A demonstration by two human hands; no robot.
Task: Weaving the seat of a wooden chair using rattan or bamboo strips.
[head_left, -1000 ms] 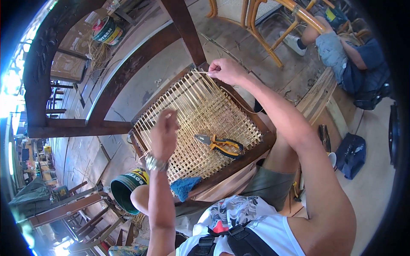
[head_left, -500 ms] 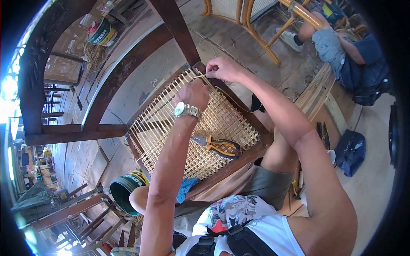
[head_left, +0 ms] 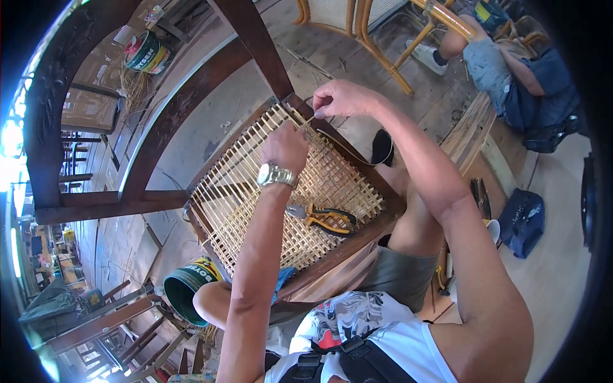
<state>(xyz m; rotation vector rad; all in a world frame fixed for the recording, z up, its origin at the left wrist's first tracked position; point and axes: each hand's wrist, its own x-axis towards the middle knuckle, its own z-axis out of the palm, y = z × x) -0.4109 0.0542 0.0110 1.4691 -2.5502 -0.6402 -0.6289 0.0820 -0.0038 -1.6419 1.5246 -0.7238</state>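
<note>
A dark wooden chair frame (head_left: 332, 252) carries a half-woven cane seat (head_left: 329, 182); the far left of it shows only parallel strands. Between my thumb and fingers, my right hand (head_left: 348, 100) pinches a pale cane strand (head_left: 308, 120) over the far corner. The strand's loose length bows out beside the seat's right rail. My left hand (head_left: 285, 148), with a metal watch on the wrist, lies over the weave just left of that corner. Its fingers are closed at the same strand, their tips partly hidden. Yellow-and-black pliers (head_left: 322, 218) rest on the weave, their jaws toward my left forearm.
The chair's curved back (head_left: 185, 96) rises at far left. A green bucket (head_left: 182, 293) stands by my left knee, with a blue cloth (head_left: 284, 277) near it. A paint can (head_left: 148, 52), a rattan chair (head_left: 373, 48) and a seated person (head_left: 504, 76) are farther off.
My right hand has shifted slightly right and up, my left slightly down, so the gap between them has widened. The view has shifted a little; the pliers stay on the seat.
</note>
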